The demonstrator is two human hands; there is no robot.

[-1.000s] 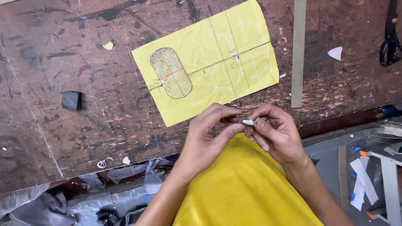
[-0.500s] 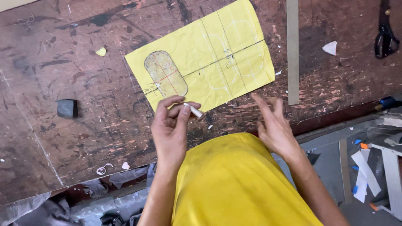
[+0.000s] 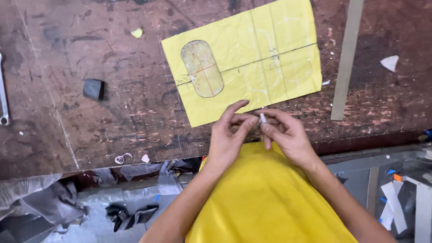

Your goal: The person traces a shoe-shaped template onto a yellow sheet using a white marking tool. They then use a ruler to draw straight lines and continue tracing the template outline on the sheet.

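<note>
Left hand (image 3: 228, 135) and right hand (image 3: 288, 135) meet above yellow cloth (image 3: 265, 198) at edge of workbench (image 3: 90, 130). Fingertips of both pinch small white chalk piece (image 3: 263, 118), held upright between them. Left index finger extended toward yellow pattern sheet (image 3: 243, 58) just beyond hands.

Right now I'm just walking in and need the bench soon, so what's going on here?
A person in a yellow top stands at a scarred wooden workbench. Both hands meet just above its near edge: the left hand and right hand pinch a small white stick, perhaps chalk, between their fingertips. Just beyond lies a yellow sheet marked with lines and faint circles, with a rounded oblong template on its left part. A long grey strip and a small dark block lie untouched.
</note>
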